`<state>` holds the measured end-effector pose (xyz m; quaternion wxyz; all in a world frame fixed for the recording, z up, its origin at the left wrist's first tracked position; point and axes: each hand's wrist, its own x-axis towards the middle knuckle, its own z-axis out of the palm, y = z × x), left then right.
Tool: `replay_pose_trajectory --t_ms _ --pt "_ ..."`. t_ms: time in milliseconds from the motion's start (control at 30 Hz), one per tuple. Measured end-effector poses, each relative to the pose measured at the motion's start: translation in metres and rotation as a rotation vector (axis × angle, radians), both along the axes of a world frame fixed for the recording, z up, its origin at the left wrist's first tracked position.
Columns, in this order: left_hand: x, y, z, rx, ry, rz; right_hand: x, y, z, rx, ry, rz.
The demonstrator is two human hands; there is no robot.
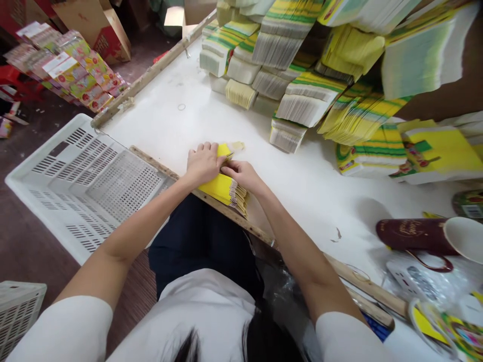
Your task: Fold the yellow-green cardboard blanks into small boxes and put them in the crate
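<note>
A row of overlapping yellow printed paper packets (219, 190) lies along the table's near edge, their pale ends fanned toward the right. Over the far end of this row, my left hand (204, 163) curls around a yellow paper packet (225, 150), with its thumb against the packet's near side. My right hand (243, 175) meets it from the right, thumb and fingers closed at the same packet's edge. The fingertips of both hands are partly hidden, so the exact grip is hard to see.
Stacked bundles of yellow-green packets (302, 100) fill the back right of the white table (158, 110). A dark red mug (411, 234) lies at right. Wooden strips (151, 163) edge the table. Left of it is a white plastic crate (45, 166); beyond stand colourful wrapped boxes (75, 70).
</note>
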<state>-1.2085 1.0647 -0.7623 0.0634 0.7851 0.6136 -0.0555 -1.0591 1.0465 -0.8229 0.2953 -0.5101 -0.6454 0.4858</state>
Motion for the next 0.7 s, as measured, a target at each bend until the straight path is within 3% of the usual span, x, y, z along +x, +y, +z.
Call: replay_pose_trajectory --t_ms 100,200,300,400,500,633,700 --pt "0.001 0.0 0.0 -0.003 -0.012 0.017 0.004 0.0 0.0 -0.016 -0.015 -0.027" --pt "0.001 -0.002 -0.001 -0.003 -0.038 0.015 0.01 -0.001 -0.001 0.014 -0.093 -0.16" --pt "-0.001 -0.004 -0.003 0.011 -0.062 0.002 0.011 0.0 -0.006 0.119 -0.137 -0.325" --pt "-0.002 -0.005 -0.004 0.02 -0.072 0.015 0.014 0.002 -0.008 0.232 -0.124 -0.357" --pt "-0.001 -0.004 -0.002 0.001 -0.081 0.043 0.029 0.001 -0.002 0.216 -0.141 -0.239" --pt "0.0 0.001 0.001 -0.037 -0.082 0.059 0.058 -0.003 0.016 -0.14 0.034 0.223" --pt "0.0 0.003 0.002 -0.046 -0.078 0.056 0.066 -0.006 0.022 -0.244 0.091 0.362"
